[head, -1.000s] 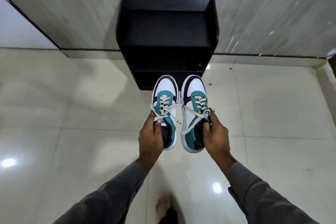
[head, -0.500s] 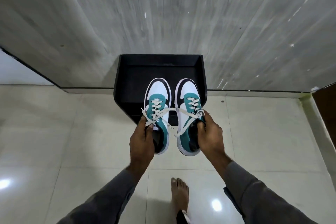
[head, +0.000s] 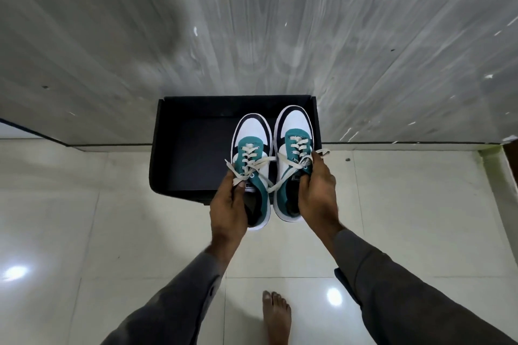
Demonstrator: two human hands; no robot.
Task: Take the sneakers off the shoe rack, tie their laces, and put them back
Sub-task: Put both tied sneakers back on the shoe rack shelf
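Observation:
Two white, teal and black sneakers hang side by side over the right half of the black shoe rack [head: 185, 148], toes toward the wall. My left hand [head: 228, 204] grips the left sneaker [head: 252, 140] at its tongue and collar. My right hand [head: 316, 190] grips the right sneaker [head: 294, 126] the same way. Their cream laces [head: 266, 165] lie loose and cross between the two shoes. The heels stick out past the rack's front edge, partly hidden by my hands.
The rack stands against a grey wood-grain wall [head: 252, 22]. Glossy pale floor tiles [head: 84, 218] spread to both sides and in front. My bare foot [head: 276, 316] is on the floor just below the rack.
I have stepped closer, so the rack's top shelf is now seen from above. Both sneakers have moved forward from in front of the rack to over its top.

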